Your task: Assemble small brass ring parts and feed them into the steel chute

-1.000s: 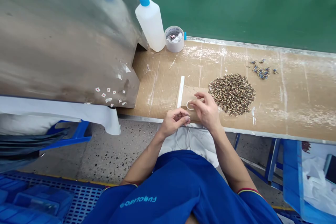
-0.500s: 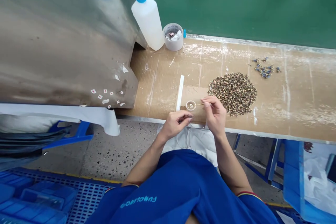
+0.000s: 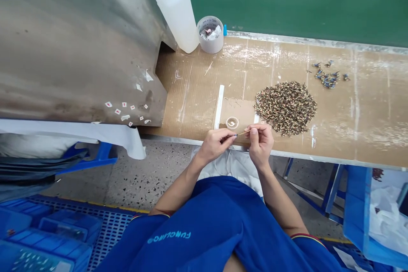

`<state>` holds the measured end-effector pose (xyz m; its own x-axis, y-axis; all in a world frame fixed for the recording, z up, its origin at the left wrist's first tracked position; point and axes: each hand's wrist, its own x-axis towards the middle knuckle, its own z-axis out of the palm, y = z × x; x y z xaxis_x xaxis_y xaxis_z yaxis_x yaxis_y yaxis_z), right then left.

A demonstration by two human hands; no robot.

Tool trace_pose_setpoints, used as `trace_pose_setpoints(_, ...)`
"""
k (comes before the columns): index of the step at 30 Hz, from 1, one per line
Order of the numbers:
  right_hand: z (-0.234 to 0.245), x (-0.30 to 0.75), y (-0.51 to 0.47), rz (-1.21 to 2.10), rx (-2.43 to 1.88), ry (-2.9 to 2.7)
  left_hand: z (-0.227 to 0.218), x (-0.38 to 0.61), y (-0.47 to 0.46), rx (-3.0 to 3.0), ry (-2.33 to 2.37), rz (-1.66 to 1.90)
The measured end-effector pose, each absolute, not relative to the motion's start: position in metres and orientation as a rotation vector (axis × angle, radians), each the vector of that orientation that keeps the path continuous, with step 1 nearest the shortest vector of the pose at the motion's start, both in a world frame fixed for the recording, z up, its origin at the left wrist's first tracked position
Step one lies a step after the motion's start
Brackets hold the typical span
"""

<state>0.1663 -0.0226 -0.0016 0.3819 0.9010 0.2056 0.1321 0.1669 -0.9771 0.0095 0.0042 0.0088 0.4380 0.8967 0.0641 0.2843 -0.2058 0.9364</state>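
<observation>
My left hand [image 3: 214, 143] is pinched shut on a tiny dark part at its fingertips, held at the front edge of the cardboard-covered bench [image 3: 350, 110]. My right hand [image 3: 260, 139] is pinched on a thin stick [image 3: 242, 133] whose tip points left at that part. Just beyond both hands sits a small round glue dish [image 3: 232, 123]. A heap of small brown-and-gold parts [image 3: 286, 107] lies to the right of the dish.
A white squeeze bottle with a blue cap [image 3: 176, 7] and a small tub of scraps [image 3: 210, 34] stand at the back. A few blue-tipped parts [image 3: 329, 77] lie at the far right. A metal housing [image 3: 73, 42] fills the left; blue crates [image 3: 44, 238] sit on the floor.
My right hand drew back from the glue dish with the stick and brought its tip to the part in my left hand. The view shifted slightly downward.
</observation>
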Motion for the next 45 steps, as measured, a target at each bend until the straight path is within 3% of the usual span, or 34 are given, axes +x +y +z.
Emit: trace_pose_setpoints(45, -0.003, 0.167, -0.007, 0.947, -1.24, -1.203, 0.006, 0.003, 0.019, 1.658, 0.978, 0.941)
